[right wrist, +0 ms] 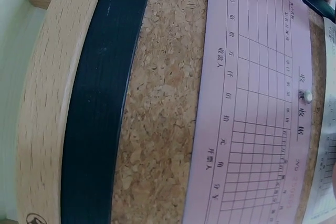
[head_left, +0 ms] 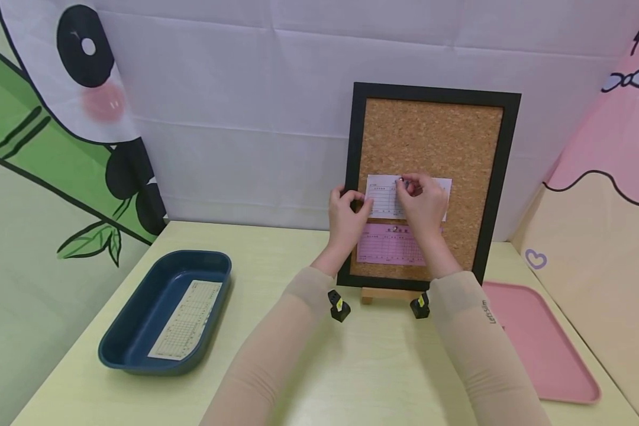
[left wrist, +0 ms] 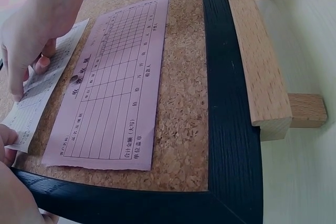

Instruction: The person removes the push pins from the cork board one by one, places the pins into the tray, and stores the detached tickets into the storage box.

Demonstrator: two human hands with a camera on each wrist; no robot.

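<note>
A white receipt slip (head_left: 383,198) lies against the cork board (head_left: 431,136), above a pink receipt slip (head_left: 386,251). At the white slip's left edge my left hand (head_left: 346,219) pinches the paper with thumb and index finger, its other fingers at the black frame (head_left: 354,154). My right hand (head_left: 425,207) is over the slip's upper middle, pinching a small pushpin (head_left: 401,179) at the top edge. Whether the pin's point is in the cork is hidden. Another pushpin (right wrist: 308,96) sits in the pink slip near its top, seen in the right wrist view.
The board leans upright on a wooden easel (left wrist: 262,61). A dark blue tray (head_left: 133,337) with a cream printed slip (head_left: 187,319) stands at the left. A pink tray (head_left: 559,349) lies at the right, partly behind my right sleeve. A printed cloth (head_left: 245,77) hangs behind.
</note>
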